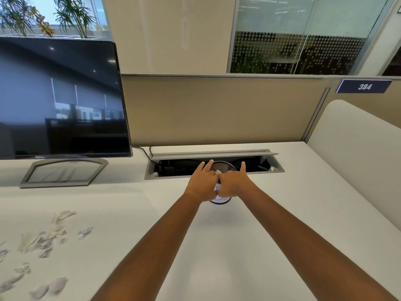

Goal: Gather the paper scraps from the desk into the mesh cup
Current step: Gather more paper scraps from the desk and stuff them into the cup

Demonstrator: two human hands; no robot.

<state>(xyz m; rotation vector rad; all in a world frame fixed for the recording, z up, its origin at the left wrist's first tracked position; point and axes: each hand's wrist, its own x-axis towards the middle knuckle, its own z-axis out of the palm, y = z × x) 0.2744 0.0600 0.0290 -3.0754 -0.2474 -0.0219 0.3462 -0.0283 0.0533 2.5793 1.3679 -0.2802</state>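
Observation:
The black mesh cup stands on the white desk, just in front of the cable tray. Both my hands are over its mouth and hide most of it. My left hand and my right hand touch each other, with some fingers stretched forward. A small white paper scrap shows between them, pinched at the fingertips above the cup. Several torn paper scraps lie scattered on the desk at the lower left, far from both hands.
A dark monitor on a grey stand fills the left. An open cable tray with its lid raised runs behind the cup. A beige partition closes the back and a pale divider the right side.

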